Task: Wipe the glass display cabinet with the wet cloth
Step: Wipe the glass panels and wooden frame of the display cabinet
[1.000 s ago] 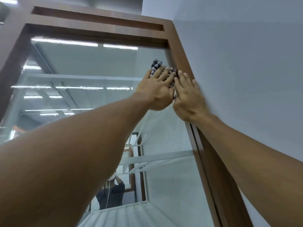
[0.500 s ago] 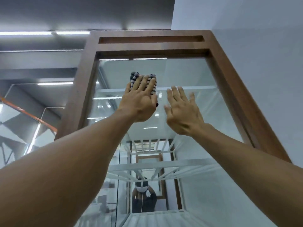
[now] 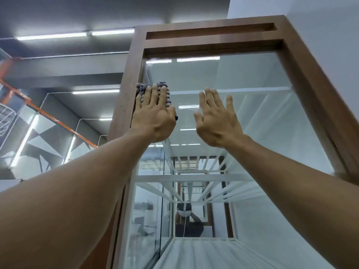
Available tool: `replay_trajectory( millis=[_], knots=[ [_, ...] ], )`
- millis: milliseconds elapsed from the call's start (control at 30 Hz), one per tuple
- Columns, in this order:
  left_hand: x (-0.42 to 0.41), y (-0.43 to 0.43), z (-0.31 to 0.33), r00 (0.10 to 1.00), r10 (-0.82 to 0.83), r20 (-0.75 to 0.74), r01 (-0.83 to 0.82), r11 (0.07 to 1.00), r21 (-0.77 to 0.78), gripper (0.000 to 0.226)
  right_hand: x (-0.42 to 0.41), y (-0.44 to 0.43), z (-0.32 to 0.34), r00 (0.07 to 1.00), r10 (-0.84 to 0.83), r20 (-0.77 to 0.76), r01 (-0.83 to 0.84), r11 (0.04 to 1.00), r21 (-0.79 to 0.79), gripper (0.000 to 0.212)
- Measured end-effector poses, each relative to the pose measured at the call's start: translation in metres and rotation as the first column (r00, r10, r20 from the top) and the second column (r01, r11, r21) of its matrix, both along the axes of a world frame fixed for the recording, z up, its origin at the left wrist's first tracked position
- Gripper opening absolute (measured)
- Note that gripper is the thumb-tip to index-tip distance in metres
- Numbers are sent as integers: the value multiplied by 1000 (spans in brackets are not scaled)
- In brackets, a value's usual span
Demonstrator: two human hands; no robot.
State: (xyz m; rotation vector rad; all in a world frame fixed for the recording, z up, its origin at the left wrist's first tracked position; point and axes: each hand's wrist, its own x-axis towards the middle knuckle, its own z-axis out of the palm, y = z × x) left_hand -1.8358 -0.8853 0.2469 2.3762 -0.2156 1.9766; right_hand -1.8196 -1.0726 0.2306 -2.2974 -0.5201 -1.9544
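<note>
A tall glass display cabinet with a brown wooden frame (image 3: 211, 43) rises in front of me, seen from below. My left hand (image 3: 154, 115) presses a blue-and-white striped cloth (image 3: 142, 87) flat against the glass pane (image 3: 252, 117) at its upper left, beside the left frame post. Its fingers are straight over the cloth. My right hand (image 3: 216, 119) lies flat on the glass to the right of it, fingers spread, holding nothing. White shelf bars show inside the cabinet.
A pale wall (image 3: 326, 35) stands close on the right of the cabinet. Ceiling strip lights (image 3: 73, 34) and an orange rail (image 3: 48, 117) are at the left. The glass mirrors a person low in the pane.
My left hand has slid the cloth leftwards across the upper glass, from the right frame post to the left one. My right hand followed and now rests mid-pane.
</note>
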Motion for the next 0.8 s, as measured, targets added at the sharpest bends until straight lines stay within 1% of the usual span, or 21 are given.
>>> replay_trajectory(
  millis=[67, 100, 200, 233, 267, 300, 400, 433, 467, 500, 567, 600, 633, 733, 800],
  knots=[
    [1, -9, -20, 1000, -20, 8, 20, 1000, 5, 66, -1, -3, -4, 1000, 8, -5, -8, 1000, -12, 65],
    [1, -15, -30, 1000, -24, 13, 23, 999, 37, 68, -1, -5, -5, 1000, 13, -4, -14, 1000, -22, 65],
    [0, -42, -48, 999, -31, 15, 26, 973, 228, 71, -1, -22, -9, 1000, 6, 14, -5, 999, -52, 62],
    [1, -53, -45, 999, -32, 11, 28, 959, 282, 69, 0, -33, -10, 1000, 4, 22, -3, 999, -34, 61],
    [2, -65, -38, 999, -37, 9, 33, 952, 304, 67, 0, -45, -10, 1000, 2, 25, -2, 1000, 2, 61],
    [2, -78, -27, 999, -43, 12, 38, 956, 291, 66, 0, -59, -10, 1000, -5, 24, 4, 999, 43, 61],
    [4, -125, 5, 999, -47, 14, 44, 985, 168, 66, -1, -101, -14, 999, -52, -6, 53, 992, 115, 61],
    [6, -143, 8, 999, -51, 9, 49, 984, 169, 66, -1, -117, -16, 996, -83, -15, 84, 987, 137, 61],
    [7, -161, 6, 998, -61, 3, 59, 975, 213, 66, -1, -133, -17, 991, -131, -12, 131, 977, 167, 62],
    [7, -177, 0, 997, -73, -8, 72, 953, 295, 66, -1, -151, -19, 981, -195, -2, 191, 960, 204, 64],
    [9, -193, -12, 997, -75, -21, 76, 881, 468, 64, -4, -181, -27, 949, -314, -15, 307, 914, 265, 68],
    [9, -196, -11, 997, -74, -21, 75, 856, 511, 64, -5, -192, -31, 943, -330, -34, 327, 905, 274, 68],
    [10, -199, -6, 997, -77, -11, 72, 856, 511, 64, -6, -199, -36, 946, -319, -46, 320, 909, 266, 67],
    [14, -224, 21, 998, -49, 30, 34, 927, 373, 65, -6, -206, -47, 962, -273, -29, 273, 938, 215, 67],
    [16, -256, 31, 999, -50, 17, 40, 933, 357, 65, -5, -209, -50, 969, -245, -17, 243, 948, 207, 66]
  ],
)
